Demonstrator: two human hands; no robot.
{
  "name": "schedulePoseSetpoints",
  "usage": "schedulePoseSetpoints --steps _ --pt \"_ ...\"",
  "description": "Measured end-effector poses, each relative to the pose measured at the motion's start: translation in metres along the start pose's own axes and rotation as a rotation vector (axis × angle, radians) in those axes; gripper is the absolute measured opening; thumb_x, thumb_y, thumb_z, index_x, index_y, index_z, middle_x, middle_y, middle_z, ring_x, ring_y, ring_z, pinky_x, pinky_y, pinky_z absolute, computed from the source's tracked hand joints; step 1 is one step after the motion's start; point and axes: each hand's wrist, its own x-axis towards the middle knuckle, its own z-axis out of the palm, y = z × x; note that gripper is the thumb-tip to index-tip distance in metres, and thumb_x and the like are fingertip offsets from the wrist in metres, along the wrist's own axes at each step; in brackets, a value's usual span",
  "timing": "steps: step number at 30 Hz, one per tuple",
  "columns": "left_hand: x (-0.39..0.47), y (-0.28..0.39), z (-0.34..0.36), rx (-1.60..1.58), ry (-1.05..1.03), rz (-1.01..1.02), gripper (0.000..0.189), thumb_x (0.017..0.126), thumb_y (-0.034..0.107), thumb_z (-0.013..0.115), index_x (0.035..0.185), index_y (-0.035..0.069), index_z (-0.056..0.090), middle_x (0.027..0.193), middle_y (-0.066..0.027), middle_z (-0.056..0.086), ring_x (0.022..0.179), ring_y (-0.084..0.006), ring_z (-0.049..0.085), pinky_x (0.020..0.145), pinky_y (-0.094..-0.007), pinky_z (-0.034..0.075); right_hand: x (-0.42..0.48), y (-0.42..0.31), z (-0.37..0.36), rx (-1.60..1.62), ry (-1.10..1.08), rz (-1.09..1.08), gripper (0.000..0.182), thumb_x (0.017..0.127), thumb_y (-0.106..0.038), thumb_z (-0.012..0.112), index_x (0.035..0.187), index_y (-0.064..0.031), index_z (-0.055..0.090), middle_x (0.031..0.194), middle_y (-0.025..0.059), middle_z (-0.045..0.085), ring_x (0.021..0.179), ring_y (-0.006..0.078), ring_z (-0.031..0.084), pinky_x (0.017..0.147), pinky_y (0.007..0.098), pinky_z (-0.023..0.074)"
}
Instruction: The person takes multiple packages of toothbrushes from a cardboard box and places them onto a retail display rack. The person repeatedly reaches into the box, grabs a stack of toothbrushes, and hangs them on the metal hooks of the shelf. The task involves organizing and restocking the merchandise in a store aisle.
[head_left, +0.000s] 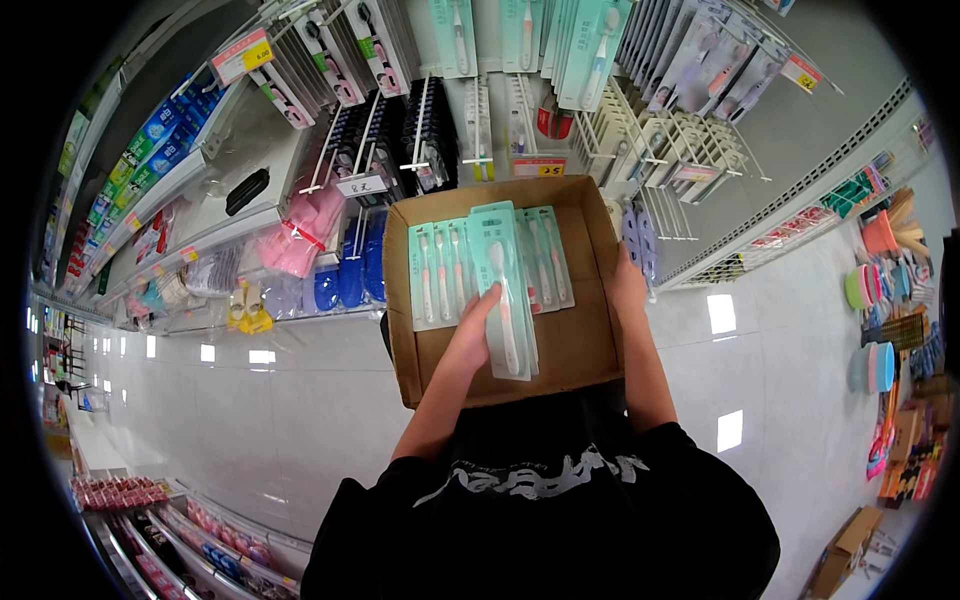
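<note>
A shallow open cardboard box (581, 341) is held level in front of my body. My right hand (627, 281) grips its right wall, with the fingertips hidden behind the rim. Inside, my left hand (477, 330) holds a small stack of packaged toothbrushes (504, 300) in mint-green blister cards, the thumb across the front. More of the same toothbrush packs (442, 274) lie side by side in the box to the left, and others (551, 255) to the right of the held stack.
Beyond the box, hooks carry more mint-green toothbrush packs (592, 52) and black-handled toothbrushes (322, 60). Toothpaste boxes (142, 150) line the left shelves. Pink gloves (304, 232) hang behind the box's left side. A glossy tiled floor (300, 405) lies below; plastic tubs (874, 367) stand far right.
</note>
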Motion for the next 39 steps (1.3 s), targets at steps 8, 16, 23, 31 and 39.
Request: schedulePoseSetpoints --steps 8,16,23,31,39 --pt "0.010 -0.003 0.008 0.011 -0.059 0.016 0.051 0.098 0.035 0.038 0.132 -0.005 0.040 0.119 -0.0186 0.058 0.108 -0.0326 0.059 0.087 -0.0420 0.050 -0.011 0.043 0.000 0.083 -0.046 -0.014 0.045 0.081 -0.006 0.053 0.125 -0.0129 0.052 0.083 0.0208 0.065 0.080 0.0416 0.063 0.068 0.0503 0.0499" --pt "0.015 -0.010 0.014 -0.032 0.021 0.009 0.049 0.096 0.034 0.048 0.128 -0.002 0.044 0.116 -0.0156 0.059 0.104 -0.0271 0.060 0.086 -0.0389 0.050 -0.044 -0.040 -0.057 0.740 -0.056 -0.068 0.039 0.082 -0.019 0.066 0.116 -0.0014 0.057 0.103 0.0180 0.062 0.090 0.0327 0.061 0.077 0.0379 0.0490" --pt "0.016 -0.017 0.009 0.135 0.248 0.034 0.049 0.092 0.029 0.057 0.128 -0.001 0.044 0.121 -0.0102 0.053 0.110 -0.0197 0.053 0.090 -0.0338 0.045 -0.097 -0.095 -0.066 0.760 -0.343 -0.206 0.048 0.076 -0.022 0.074 0.112 0.0038 0.057 0.095 0.0158 0.063 0.079 0.0236 0.063 0.070 0.0326 0.0498" --pt "0.010 -0.023 -0.008 -0.002 0.115 0.094 0.043 0.096 0.024 0.050 0.131 0.002 0.041 0.120 -0.0139 0.056 0.107 -0.0274 0.058 0.089 -0.0390 0.048 -0.060 -0.059 -0.044 1.124 -0.513 0.046 0.042 0.084 -0.006 0.064 0.122 0.0052 0.052 0.093 0.0068 0.065 0.080 0.0090 0.059 0.071 0.0228 0.0468" --pt "0.005 -0.013 0.002 0.042 0.049 0.033 0.043 0.096 0.023 0.049 0.131 0.000 0.040 0.119 -0.0171 0.057 0.105 -0.0308 0.060 0.087 -0.0416 0.050 0.011 0.019 0.049 0.519 -0.092 -0.084 0.056 0.079 -0.004 0.060 0.131 0.0010 0.042 0.108 0.0247 0.060 0.100 0.0391 0.058 0.086 0.0431 0.0466"
